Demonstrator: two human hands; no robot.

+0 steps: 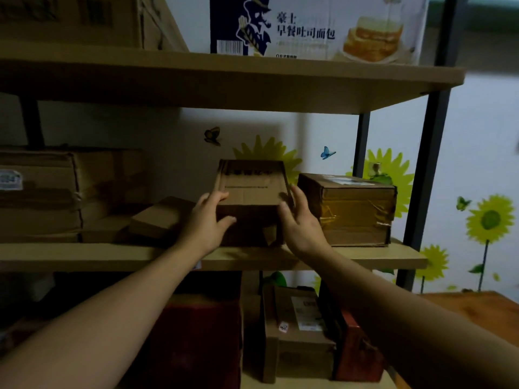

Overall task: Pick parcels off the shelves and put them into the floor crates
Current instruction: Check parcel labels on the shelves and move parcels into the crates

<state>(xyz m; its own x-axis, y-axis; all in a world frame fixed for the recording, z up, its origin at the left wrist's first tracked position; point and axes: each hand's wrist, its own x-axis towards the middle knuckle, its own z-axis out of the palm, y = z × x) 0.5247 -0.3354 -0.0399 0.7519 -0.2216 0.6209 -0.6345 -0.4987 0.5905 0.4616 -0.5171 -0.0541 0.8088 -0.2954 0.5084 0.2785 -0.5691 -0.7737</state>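
While only the head view is available, notes follow from it alone.

Head view: brown parcel is on the middle shelf, between a flat carton on its left and a taped box just beside its right. Left hand grips the near left corner, thumb on top, fingers across the front face. Right hand clasps the right side, fingers in the narrow gap next to the taped box. Cannot tell whether the parcel's base has left the board. No floor crate in view.

Risks, as judged:
- Both holds are on the sides, nothing underneath, so the parcel may slip once clear of the shelf.
- Right-hand fingers could drag the taped box toward the edge.
- Dim light hides the flat carton's footing.
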